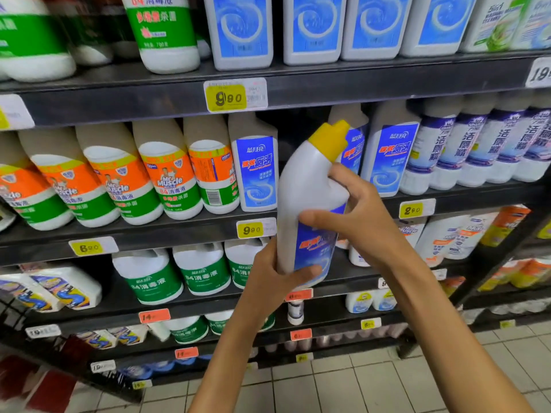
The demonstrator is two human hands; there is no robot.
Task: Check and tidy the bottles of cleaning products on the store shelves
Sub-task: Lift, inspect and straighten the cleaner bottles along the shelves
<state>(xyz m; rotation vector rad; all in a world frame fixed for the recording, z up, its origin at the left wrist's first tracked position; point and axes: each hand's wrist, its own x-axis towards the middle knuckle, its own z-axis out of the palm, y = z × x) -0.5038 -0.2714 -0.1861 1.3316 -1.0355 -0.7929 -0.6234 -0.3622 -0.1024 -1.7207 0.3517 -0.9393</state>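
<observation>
Both hands held a white bottle with a yellow cap [310,201] out in front of the dark metal shelves [328,81], tilted so that its capped neck leaned up and to the right. The left hand [272,274] gripped the bottle's base, the thumb curled across the lower edge of its blue label. The right hand [354,213] clasped the bottle's middle from the right side, thumb pressed on the front above the label and fingers wrapped round toward the neck. The bottle hung in the air before a gap in the middle shelf's row, between a blue-labelled bottle [255,171] on the left and two matching ones [389,158] on the right. Farther left on that shelf stood a row of orange-and-green bottles [170,177], and at the far right a row of white bottles with purple bands [477,144]. Yellow price tags [229,96] were clipped to the shelf edges. On the shelf above stood larger blue-labelled containers [313,25], and on the one below, green-labelled white jugs [176,275]. Pale floor tiles [357,389] showed at the bottom right.
</observation>
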